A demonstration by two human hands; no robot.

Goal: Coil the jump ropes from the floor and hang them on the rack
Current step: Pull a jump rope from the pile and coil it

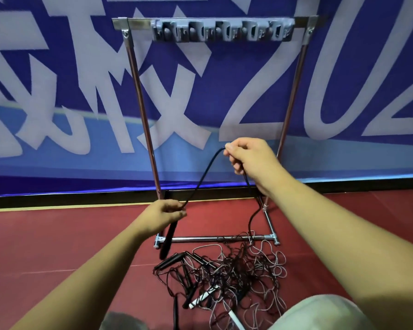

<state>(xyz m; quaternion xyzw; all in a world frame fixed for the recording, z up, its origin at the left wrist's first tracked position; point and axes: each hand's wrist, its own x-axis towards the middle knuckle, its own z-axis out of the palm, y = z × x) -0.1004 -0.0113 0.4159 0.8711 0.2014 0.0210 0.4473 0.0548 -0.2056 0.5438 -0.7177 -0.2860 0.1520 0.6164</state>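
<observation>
A black jump rope [202,178] runs between my two hands in front of the rack. My left hand [163,216] grips its black handle [168,236], which hangs down below the fist. My right hand [246,156] is raised higher and pinches the cord, which then drops to a tangled pile of ropes [227,275] on the floor. The pile mixes black and pale cords with black and white handles. The metal rack [141,96] stands behind, its grey hook bar [221,30] across the top with nothing hanging on it.
A blue banner with large white characters [57,91] covers the wall right behind the rack. The floor [57,236] is red. The rack's base bar [215,238] lies across the floor just beyond the pile. My knee in pale cloth [320,315] shows at bottom right.
</observation>
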